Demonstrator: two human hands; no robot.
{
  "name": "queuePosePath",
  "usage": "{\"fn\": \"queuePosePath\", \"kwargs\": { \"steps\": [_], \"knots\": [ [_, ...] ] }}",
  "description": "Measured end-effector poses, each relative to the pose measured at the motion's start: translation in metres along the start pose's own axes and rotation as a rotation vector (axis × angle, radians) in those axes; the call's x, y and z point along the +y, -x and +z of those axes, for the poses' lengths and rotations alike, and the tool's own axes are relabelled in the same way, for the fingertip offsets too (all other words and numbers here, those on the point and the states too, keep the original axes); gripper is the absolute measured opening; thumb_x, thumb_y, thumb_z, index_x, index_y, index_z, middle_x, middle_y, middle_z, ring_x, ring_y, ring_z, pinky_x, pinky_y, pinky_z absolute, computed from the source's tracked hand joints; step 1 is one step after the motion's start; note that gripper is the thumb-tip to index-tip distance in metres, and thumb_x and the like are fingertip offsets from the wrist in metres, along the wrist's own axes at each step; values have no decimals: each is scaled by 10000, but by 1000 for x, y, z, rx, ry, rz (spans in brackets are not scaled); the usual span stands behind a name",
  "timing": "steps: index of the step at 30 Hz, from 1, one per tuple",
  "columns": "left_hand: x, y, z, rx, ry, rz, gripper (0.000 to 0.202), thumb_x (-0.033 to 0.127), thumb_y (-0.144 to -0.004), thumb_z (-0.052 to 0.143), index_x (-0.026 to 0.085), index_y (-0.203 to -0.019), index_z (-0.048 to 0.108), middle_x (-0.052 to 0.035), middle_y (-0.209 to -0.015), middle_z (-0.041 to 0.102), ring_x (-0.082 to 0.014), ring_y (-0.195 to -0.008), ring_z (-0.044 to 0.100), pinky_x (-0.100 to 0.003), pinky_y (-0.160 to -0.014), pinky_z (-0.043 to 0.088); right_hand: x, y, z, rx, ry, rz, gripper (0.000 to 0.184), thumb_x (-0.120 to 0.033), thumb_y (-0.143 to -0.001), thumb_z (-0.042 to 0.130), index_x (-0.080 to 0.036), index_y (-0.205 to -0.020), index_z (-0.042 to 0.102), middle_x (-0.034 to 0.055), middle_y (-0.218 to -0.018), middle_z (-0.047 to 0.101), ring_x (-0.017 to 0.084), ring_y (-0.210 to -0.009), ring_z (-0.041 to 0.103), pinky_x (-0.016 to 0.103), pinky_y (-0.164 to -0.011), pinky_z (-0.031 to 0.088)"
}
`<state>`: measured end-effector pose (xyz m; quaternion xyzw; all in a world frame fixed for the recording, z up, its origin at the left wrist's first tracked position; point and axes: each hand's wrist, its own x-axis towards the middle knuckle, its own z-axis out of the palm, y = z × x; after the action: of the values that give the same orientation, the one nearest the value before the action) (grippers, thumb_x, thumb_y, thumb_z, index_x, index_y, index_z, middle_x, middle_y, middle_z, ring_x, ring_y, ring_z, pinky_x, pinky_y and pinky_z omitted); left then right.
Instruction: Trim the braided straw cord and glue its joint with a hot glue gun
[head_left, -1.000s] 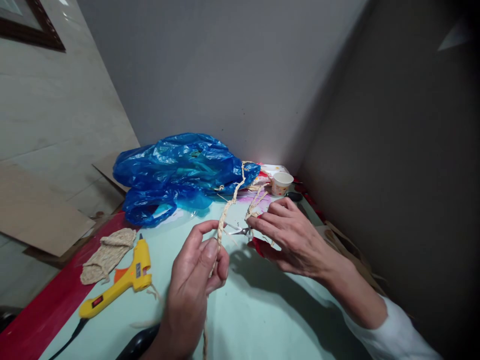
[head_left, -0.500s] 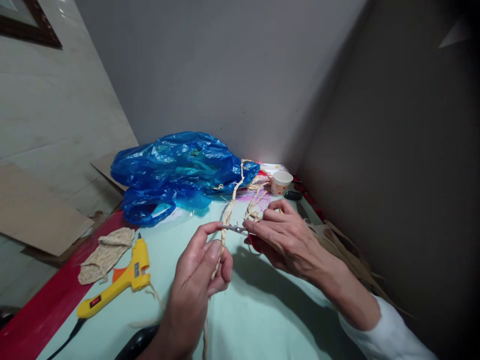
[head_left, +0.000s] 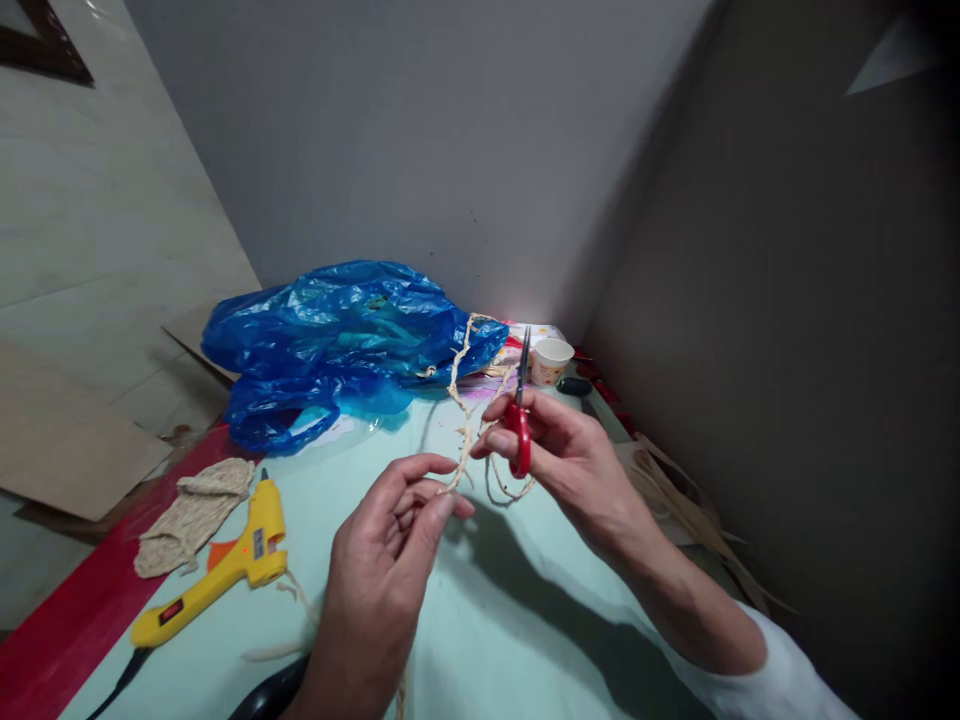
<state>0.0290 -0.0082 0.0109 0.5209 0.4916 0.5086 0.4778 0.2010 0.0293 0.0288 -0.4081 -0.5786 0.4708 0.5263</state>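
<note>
My left hand (head_left: 386, 560) pinches a pale braided straw cord (head_left: 459, 400) between thumb and forefinger, above the light green tabletop (head_left: 525, 630). The cord runs up from that pinch toward the blue plastic bag (head_left: 337, 340) at the back. My right hand (head_left: 559, 450) grips red-handled scissors (head_left: 519, 420), blades pointing up and away, and also touches a loose loop of the cord just right of my left fingertips. The two hands are a few centimetres apart.
A yellow hot-glue gun (head_left: 214, 580) lies at the left with its black lead running off the near edge. A woven beige piece (head_left: 191, 515) sits beside it on the red table border. A paper cup (head_left: 551, 360) stands at the back. Straw strips (head_left: 690, 520) lie at the right.
My right hand has lifted the scissors and turned them so the blades point upward instead of across the cord. My left hand has shifted its pinch toward the cord's end.
</note>
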Motion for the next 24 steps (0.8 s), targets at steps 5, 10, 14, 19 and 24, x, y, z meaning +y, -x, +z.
{"fn": "queuePosePath", "kwargs": {
  "steps": [5,10,14,19,24],
  "knots": [
    [-6,6,3,97,-326,237,130,220,-863,662,285,-975,651,44,-802,762,-144,-741,724,-213,-700,522,0,2,13,52,-52,95,309,-336,-706,851,-203,-849,611,-50,-698,607,93,-607,506,236,-563,385],
    [-7,7,4,131,-289,138,101,278,-857,676,277,-940,617,36,-803,741,-159,-765,707,-231,-696,514,4,0,12,32,-203,125,281,-233,-701,859,-206,-854,625,-47,-733,655,85,-641,561,213,-593,411],
    [0,2,1,-27,-17,-81,145,377,-883,644,238,-924,629,17,-724,697,-150,-705,621,-232,-636,449,6,0,13,15,-357,149,272,-182,-713,853,-212,-867,631,-46,-765,699,75,-674,611,196,-627,428],
    [1,-1,-4,-181,144,-190,232,411,-888,646,192,-838,704,11,-648,635,-98,-550,419,-231,-509,277,6,3,15,61,-442,183,272,-202,-712,865,-195,-858,635,-47,-780,692,73,-736,636,195,-701,445],
    [-2,3,-2,-95,47,-136,202,358,-873,654,212,-742,702,19,-573,613,-129,-584,468,-251,-575,337,11,5,17,136,-460,170,311,-152,-675,875,-207,-848,623,-69,-712,675,93,-722,653,223,-721,451]
  ]
}}
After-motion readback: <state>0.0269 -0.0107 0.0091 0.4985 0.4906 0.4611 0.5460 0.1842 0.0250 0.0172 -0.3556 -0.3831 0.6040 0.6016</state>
